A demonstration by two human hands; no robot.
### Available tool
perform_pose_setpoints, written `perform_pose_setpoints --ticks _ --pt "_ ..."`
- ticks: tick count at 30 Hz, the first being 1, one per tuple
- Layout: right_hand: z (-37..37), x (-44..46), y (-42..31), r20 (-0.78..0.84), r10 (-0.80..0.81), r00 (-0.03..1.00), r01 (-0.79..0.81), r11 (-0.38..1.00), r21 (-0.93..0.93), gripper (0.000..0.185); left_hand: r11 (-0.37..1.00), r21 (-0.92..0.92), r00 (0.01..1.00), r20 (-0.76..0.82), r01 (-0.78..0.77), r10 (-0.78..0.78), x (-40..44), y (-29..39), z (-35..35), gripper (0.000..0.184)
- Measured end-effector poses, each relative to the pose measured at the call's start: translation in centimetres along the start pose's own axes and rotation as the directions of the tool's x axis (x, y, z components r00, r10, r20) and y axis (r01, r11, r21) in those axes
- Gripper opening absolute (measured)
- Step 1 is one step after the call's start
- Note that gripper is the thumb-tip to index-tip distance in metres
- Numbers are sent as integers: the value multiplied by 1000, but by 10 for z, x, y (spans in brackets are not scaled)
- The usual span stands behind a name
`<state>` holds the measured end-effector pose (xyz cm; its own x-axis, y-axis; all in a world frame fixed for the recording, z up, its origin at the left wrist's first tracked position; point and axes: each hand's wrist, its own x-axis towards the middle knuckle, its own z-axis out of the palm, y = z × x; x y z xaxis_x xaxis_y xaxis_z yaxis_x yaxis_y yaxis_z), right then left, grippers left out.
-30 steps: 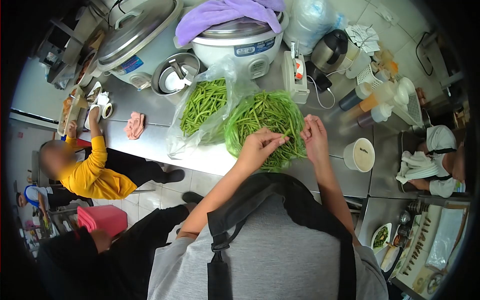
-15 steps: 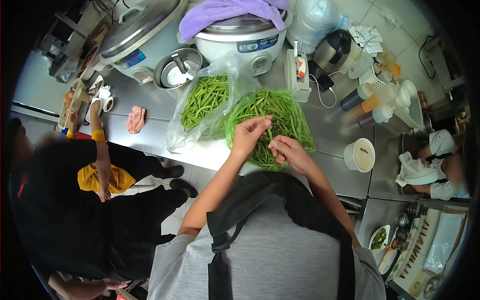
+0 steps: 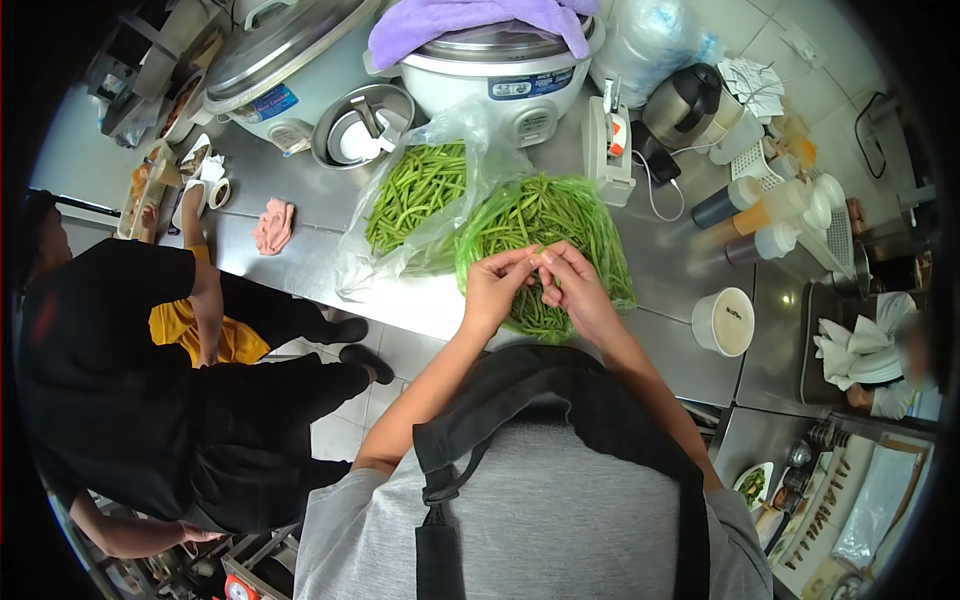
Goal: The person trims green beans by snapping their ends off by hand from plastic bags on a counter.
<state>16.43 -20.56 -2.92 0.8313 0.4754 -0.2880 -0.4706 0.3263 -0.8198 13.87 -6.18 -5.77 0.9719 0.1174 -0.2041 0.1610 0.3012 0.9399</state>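
My left hand [image 3: 497, 290] and my right hand [image 3: 572, 285] meet fingertip to fingertip above a green plastic bag [image 3: 618, 270] full of long green beans [image 3: 535, 212]. Both hands pinch a green bean [image 3: 540, 250], mostly covered by my fingers. To the left, touching the green bag, lies a clear plastic bag [image 3: 365, 275] with more green beans [image 3: 420, 195] in it. Both bags rest on the steel counter.
Behind the bags stand a white rice cooker [image 3: 490, 90] under a purple towel [image 3: 470, 25] and a steel pot [image 3: 335, 140]. A pink cloth [image 3: 273, 227] lies left; a white tub [image 3: 723, 322] stands right. A co-worker in black [image 3: 110, 330] stands at left.
My hands have come together, the right one moving up and left to the left fingertips. The view has shifted slightly, and the co-worker at left is more upright.
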Motion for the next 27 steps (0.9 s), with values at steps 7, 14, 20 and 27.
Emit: perform_pose_setpoints --ticks 7,14,20,27 --pt "-19 11 16 -36 14 999 -22 972 -235 12 990 -54 979 -166 -128 118 3 18 4 20" --pt "-70 40 1 -225 -305 925 119 798 -591 16 899 247 781 -447 -362 437 34 86 -58 25" --pt "-79 54 -25 -157 -386 909 -81 205 -975 14 282 883 652 34 -375 757 26 94 -54 34" --pt "-73 38 -25 -41 -479 877 10 105 -994 16 485 741 881 328 -464 341 0 47 13 30"
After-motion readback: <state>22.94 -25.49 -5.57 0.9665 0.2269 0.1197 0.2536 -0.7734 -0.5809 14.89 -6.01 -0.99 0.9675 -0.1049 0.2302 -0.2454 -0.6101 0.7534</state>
